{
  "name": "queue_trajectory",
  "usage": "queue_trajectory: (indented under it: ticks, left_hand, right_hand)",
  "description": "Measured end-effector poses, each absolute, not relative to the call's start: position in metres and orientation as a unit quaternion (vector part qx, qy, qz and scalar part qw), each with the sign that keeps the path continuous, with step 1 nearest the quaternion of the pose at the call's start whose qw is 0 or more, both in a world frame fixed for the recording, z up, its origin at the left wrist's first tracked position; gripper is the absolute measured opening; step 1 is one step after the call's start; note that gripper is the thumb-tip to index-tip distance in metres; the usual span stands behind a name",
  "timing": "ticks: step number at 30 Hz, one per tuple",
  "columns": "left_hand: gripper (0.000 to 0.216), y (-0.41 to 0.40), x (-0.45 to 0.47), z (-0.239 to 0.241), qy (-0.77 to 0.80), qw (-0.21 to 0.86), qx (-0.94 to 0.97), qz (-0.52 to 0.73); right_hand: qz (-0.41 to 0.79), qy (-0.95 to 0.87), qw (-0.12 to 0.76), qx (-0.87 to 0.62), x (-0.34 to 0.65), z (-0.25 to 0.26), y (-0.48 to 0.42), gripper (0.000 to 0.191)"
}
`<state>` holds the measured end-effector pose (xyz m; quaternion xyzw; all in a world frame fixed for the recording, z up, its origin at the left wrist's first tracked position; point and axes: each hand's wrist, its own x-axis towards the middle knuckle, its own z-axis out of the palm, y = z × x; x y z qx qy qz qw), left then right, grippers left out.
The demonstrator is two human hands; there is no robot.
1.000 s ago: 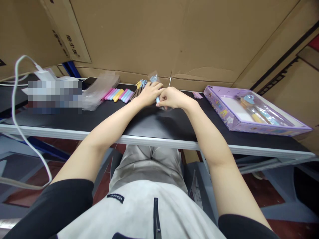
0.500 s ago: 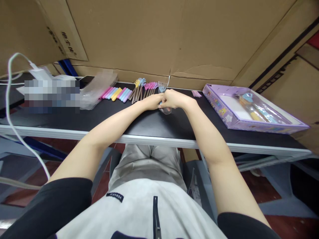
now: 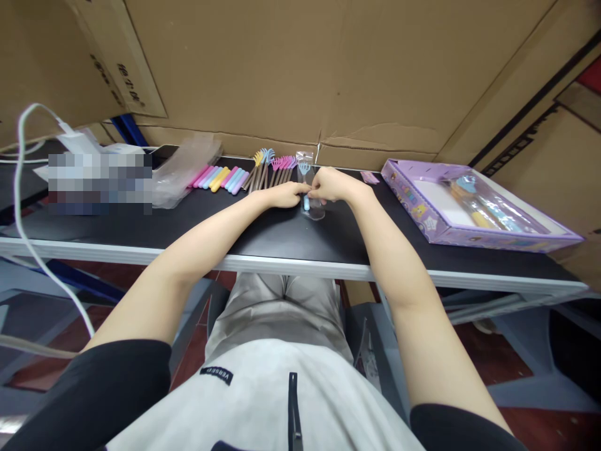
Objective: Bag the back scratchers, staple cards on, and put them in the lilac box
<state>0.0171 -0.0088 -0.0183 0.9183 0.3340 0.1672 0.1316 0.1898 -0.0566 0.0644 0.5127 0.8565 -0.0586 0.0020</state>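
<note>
In front of me a clear plastic bag lies lengthwise on the black table, with a back scratcher inside. Its light blue claw points away from me, and its blue handle end shows nearer. My left hand is at the bag's left side, fingertips closed on it by the middle of the scratcher. From the right, my right hand pinches the same part of the bag with bent fingers. The hands nearly meet, hiding the scratcher's middle. Left of them lie several loose back scratchers with pink, blue and yellow claws.
Several coloured handles form a row beside clear plastic bags. At right stands an open purple box holding packaged items; a small pink packet lies near it. A white cable hangs at left. Cardboard walls the back.
My hands have drawn slightly apart, uncovering more of the bag and the scratcher's blue handle end. The bag lies flatter, and more of the claw shows.
</note>
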Motion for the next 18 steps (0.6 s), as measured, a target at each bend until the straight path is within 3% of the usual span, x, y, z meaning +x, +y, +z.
queue_trajectory:
  ticks: [6,10,18]
  left_hand:
    - [0.040,-0.019,0.018,-0.011,0.361,0.074,0.914,0.169]
    - [0.040,-0.022,0.018,-0.009,0.358,0.047,0.918,0.163]
    - [0.044,-0.021,0.016,-0.007,0.348,0.017,0.922,0.167]
  right_hand:
    - [0.019,0.808,-0.012,0.588,0.212,0.046,-0.024,0.021]
    - [0.007,0.800,0.016,0.600,0.220,0.029,-0.006,0.035]
    - [-0.024,0.811,0.011,0.585,0.226,0.027,-0.002,0.042]
